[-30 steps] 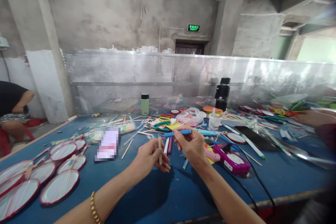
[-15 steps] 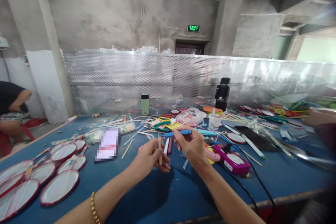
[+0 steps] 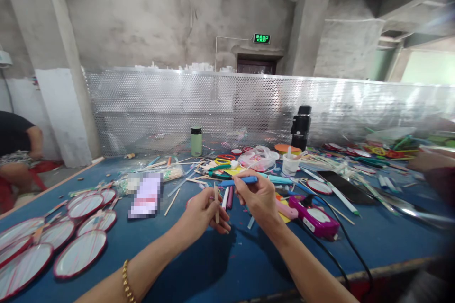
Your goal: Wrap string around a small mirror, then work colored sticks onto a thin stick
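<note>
Thin wooden stick upright, pinched in left hand; right hand clamps blue pen-like tool, stick's lower end hidden.

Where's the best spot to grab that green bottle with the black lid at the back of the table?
Probably around the middle of the green bottle, hand coming from the front. It stands upright and alone by the perforated metal screen, which blocks the far side. Its straight round body suits a wrap-around grip better than the black lid.

green flask, black thermos — red-rimmed fans on blue table
</note>
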Tool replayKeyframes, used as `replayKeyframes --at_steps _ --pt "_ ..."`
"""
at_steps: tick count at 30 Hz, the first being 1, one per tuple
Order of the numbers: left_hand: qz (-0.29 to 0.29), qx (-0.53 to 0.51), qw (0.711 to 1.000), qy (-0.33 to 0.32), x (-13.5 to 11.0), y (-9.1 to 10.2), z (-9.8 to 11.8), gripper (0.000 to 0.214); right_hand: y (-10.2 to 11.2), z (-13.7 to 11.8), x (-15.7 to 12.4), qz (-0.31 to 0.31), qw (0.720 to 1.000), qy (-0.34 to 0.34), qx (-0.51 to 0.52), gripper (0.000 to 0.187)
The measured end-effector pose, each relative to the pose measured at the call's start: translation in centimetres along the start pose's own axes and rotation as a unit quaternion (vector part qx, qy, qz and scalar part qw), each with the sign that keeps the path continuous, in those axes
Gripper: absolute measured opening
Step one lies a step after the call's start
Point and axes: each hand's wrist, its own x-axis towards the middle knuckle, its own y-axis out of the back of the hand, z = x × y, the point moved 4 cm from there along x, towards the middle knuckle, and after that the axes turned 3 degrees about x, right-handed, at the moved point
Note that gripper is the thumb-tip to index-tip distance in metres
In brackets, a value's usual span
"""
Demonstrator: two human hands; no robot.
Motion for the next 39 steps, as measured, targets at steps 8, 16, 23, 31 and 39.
replayKeyframes --at_steps 8,16,23,31,39 --pt "-0.002 -0.007 1.000 -0.003 -0.13 -0.01 -0.04 0.029 0.23 0.18 0.06 0.019 1.000 -0.008 0.003 0.018" --pt "-0.001 -0.003 1.000 0.000 -0.12 -0.01 -0.13 0.029 0.13 0.08 -0.04 0.011 1.000 -0.003 -0.002 0.018" --pt "-0.007 -0.007 1.000 -0.003 -0.05 -0.02 -0.11 0.029 0.20 -0.03 0.01 0.008 1.000 -0.001 -0.011 0.020" --pt "-0.008 -0.009 1.000 -0.003 -0.10 -0.01 -0.14 0.031 0.19 0.08 -0.04 0.008 1.000 0.000 -0.012 0.020" --pt "-0.002 -0.009 1.000 0.000 -0.16 0.00 -0.05 0.033 0.11 -0.12 -0.09 -0.004 1.000 -0.003 -0.006 0.018"
